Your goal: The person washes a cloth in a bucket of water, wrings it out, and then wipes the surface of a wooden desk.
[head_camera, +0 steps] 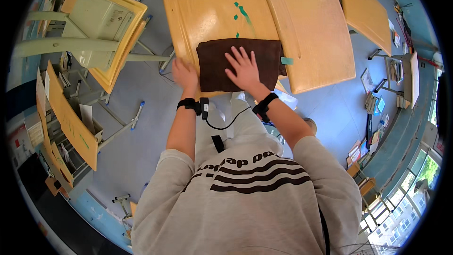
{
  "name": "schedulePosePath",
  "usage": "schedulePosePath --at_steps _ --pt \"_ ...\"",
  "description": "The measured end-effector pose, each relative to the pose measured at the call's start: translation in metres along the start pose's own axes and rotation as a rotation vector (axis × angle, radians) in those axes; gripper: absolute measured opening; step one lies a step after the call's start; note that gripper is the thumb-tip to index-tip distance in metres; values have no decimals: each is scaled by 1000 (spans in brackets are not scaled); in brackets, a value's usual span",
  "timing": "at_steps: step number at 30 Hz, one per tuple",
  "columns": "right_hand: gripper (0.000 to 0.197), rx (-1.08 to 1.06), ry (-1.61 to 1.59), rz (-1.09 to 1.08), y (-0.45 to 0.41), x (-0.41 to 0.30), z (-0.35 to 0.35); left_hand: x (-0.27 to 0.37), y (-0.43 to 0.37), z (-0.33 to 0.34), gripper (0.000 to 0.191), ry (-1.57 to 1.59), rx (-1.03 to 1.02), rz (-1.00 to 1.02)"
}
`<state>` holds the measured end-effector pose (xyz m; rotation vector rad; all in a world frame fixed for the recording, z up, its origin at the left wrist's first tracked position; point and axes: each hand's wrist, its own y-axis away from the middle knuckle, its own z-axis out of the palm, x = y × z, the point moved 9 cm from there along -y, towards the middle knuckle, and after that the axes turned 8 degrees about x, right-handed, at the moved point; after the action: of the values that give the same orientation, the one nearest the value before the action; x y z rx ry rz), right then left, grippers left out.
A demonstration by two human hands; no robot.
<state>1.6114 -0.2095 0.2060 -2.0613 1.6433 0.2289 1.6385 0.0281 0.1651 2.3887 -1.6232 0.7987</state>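
A dark brown folded cloth (216,67) lies flat across the near part of a wooden desk top (198,10). My right hand (244,69) rests palm down on the cloth with its fingers spread. At the desk's left edge, beside the cloth's left side, is my left hand (184,74); its fingers are bent, and whether they grip anything is hidden. A green strip of tape (287,61) is at the cloth's right side, by the seam with the adjoining desk. Both wrists wear black straps.
A second desk top (311,35) adjoins on the right. Green marks (243,12) are on the desk beyond the cloth. An upturned pale chair (102,28) rests on a desk at left. Books (371,102) lie on the floor at right. A black cable (226,126) hangs below my wrists.
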Motion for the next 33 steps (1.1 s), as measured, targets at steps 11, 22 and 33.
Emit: schedulePosePath --at_steps 11,22,33 --pt "60 -54 259 21 -86 40 44 -60 35 15 51 -54 -152 -480" --pt "62 -13 425 117 -234 100 57 -62 40 7 45 -164 -192 -499" --pt "61 47 378 24 -134 57 51 -57 40 19 50 -146 -306 -535"
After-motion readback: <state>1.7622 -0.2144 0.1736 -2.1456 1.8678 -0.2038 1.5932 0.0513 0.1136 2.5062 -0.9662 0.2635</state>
